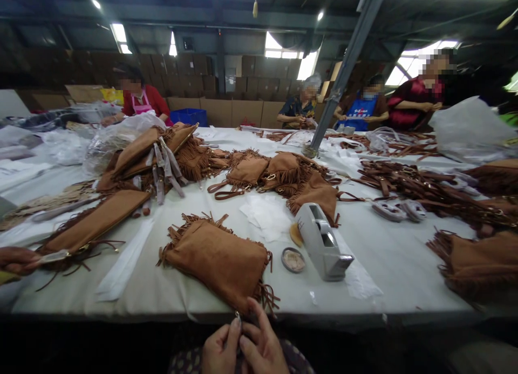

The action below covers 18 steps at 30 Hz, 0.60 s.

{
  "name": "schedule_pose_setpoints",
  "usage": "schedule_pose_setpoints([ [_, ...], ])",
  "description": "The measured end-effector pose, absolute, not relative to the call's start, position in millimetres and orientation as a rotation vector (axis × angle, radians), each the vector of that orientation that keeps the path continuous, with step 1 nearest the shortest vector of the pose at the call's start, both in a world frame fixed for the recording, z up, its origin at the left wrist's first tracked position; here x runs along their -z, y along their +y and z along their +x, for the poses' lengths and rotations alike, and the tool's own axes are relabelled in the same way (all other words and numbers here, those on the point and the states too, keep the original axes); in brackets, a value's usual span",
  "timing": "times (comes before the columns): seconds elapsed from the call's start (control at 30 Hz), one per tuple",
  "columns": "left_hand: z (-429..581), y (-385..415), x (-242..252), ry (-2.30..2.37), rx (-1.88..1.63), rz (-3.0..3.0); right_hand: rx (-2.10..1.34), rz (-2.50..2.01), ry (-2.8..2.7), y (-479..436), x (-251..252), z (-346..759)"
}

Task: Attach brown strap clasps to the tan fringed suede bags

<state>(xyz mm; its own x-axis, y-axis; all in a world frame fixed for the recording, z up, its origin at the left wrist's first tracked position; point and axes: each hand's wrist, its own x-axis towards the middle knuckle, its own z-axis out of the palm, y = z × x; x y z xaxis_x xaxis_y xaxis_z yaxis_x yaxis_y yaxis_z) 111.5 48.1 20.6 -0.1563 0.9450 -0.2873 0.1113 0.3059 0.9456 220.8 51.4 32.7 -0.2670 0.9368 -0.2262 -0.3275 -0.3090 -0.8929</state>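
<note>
A brown fringed suede-like bag [216, 258] lies flat at the front edge of the table, one corner towards me. At that corner is a small metal clasp [238, 314], pinched between the thumb and fingers of my left hand [220, 346]. My right hand [263, 341] is pressed up beside the left one, just below the table edge. Its index finger points up to the bag's corner, while its thumb and other fingers are closed; what they hold is hidden. A grey tape dispenser [324, 242] and a small round tin [293, 259] stand right of the bag.
Piled brown bags [162, 153] and straps [400, 185] cover the table's middle and right. White paper sheets [265, 215] lie behind the bag. At left, another person's hand [18, 259] holds a wrapped strip by a bag. A metal post [343, 66] rises mid-table; several co-workers sit or stand opposite.
</note>
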Motion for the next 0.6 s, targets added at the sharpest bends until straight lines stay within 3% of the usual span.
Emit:
schedule_pose_setpoints([
  [0.3, 99.5, 43.7, -32.9, 0.709, -0.801, 0.310, -2.313, -0.529, -0.279, 71.2, -62.7, 231.3],
  [0.6, 97.1, 53.7, -39.5, 0.498, -0.704, 0.250, -2.352, -0.544, -0.489, 82.7, -71.4, 242.0],
])
